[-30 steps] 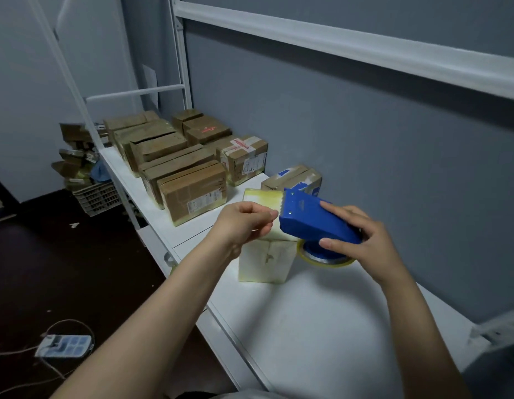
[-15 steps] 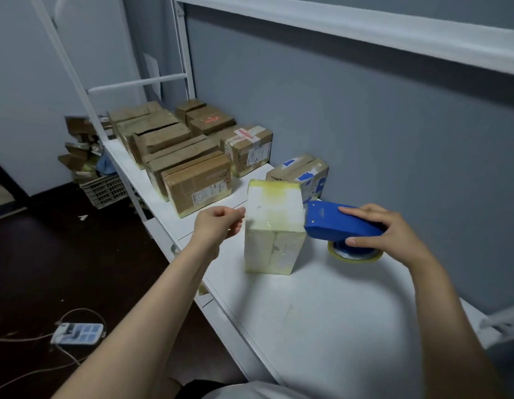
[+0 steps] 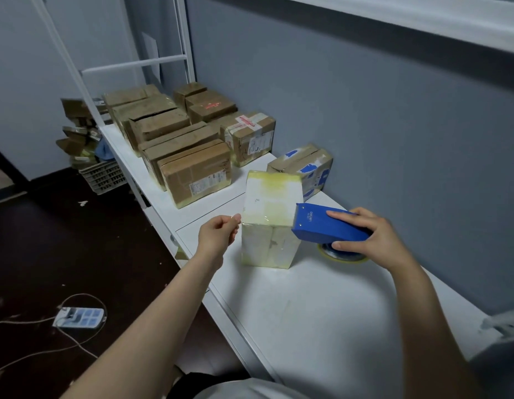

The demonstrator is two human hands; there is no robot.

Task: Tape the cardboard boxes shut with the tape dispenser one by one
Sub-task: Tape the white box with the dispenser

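Head view: the white box (image 3: 271, 223) stands upright on the white table (image 3: 322, 306), just in front of a brown box with blue patches (image 3: 304, 165). A group of brown boxes (image 3: 192, 168) sits further left along the same table. Your right hand (image 3: 374, 240) grips the blue tape dispenser (image 3: 328, 226), fingers over its top and thumb beneath. Its toothed edge is at the box's upper right edge, and the tape roll (image 3: 340, 256) hangs under it, close to the table. Your left hand (image 3: 218, 236) is just beside the box's upper left edge, thumb and forefinger pinched on what looks to be the tape end (image 3: 238, 218). The film is clear and barely shows, so the span across the top is judged from a faint sheen, not confirmed. Step in hand, as judged: laying a strip across the box top. Keep the strip taut and square to the edges. Bring the left end down onto the left face first and press it flat. Then draw the dispenser down over the right edge, tilt the teeth into the film and cut. Risk: the box is tall and narrow and nothing holds it, so a sideways pull may tip or slide it. Once the end sticks, steady the box with your left hand. Keep your fingertips away from the teeth.
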